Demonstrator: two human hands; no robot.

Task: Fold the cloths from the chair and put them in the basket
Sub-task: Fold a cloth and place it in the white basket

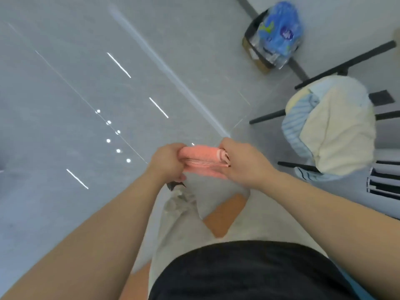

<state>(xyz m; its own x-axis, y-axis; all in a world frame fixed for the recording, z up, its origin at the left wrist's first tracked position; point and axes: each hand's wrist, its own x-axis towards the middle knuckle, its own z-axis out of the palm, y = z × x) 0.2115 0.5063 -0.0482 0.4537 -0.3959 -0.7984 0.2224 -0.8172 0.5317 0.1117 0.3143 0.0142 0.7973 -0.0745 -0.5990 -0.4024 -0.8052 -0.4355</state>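
- Left hand (167, 162) and right hand (244, 163): each clenched around one end of the folded pink cloth (202, 160), held above the floor.
- Chair (337, 68): heaped cloths (331, 126), right of the hands.
- Floor (86, 61): glossy grey tiles.

Salmon-pink cloth (201, 158); cream and blue-striped cloths (331, 126); blue bag (279, 29).

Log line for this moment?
left hand: grips pink cloth | right hand: grips pink cloth | fold: underway | chair: cloths piled
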